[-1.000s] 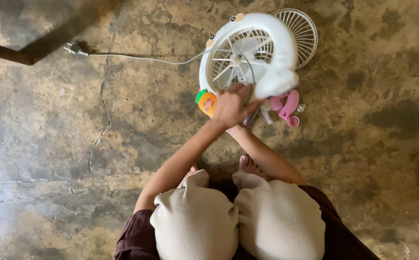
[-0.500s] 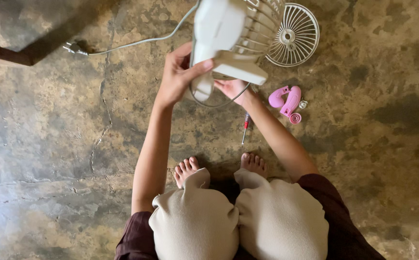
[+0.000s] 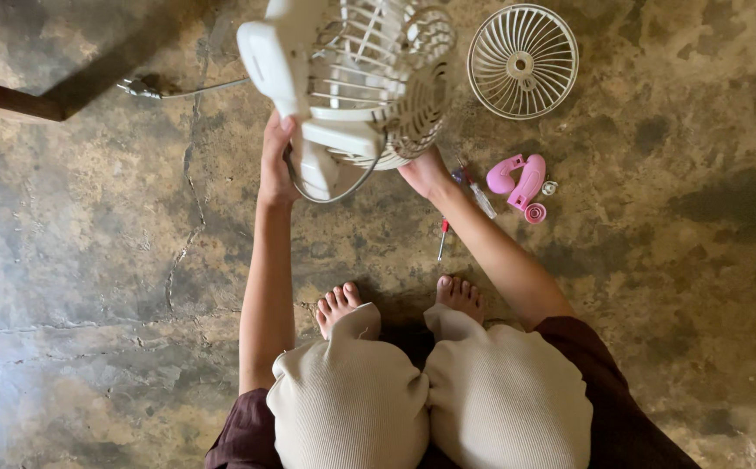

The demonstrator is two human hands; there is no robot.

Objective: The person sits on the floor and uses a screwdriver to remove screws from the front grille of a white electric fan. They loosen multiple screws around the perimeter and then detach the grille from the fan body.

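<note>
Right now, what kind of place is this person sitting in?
Probably the floor of a home or a small workroom. The person squats barefoot on a stained, cracked concrete floor, holding a white fan, with its loose grille and a small screwdriver lying nearby.

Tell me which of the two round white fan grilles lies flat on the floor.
The loose grille at upper right lies flat, apart from both hands. The other is on the fan, held up by the left hand and right hand.
</note>
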